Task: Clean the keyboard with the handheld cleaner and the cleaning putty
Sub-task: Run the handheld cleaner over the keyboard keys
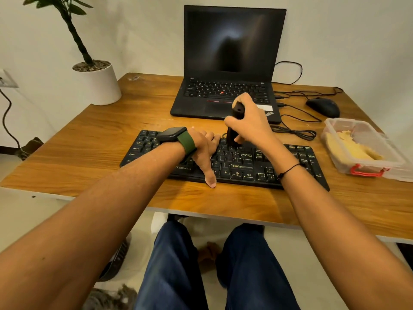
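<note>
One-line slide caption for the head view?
Right hand runs handheld cleaner over keyboard; left hand steadies it.

A wooden table (93,139) stood against plain white walls (346,36) under warm light. At ten o'clock a potted plant (93,70) occupied its corner; at nine o'clock a wall socket (6,79) fed a dark cable. Pale floor (33,220) lay below.

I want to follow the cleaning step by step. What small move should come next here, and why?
Probably slide the cleaner sideways along the top key rows of the keyboard. The right hand holds it upright with its lower end on the keys, and the left hand lies flat, steadying the keyboard. The putty lies in its box.
</note>
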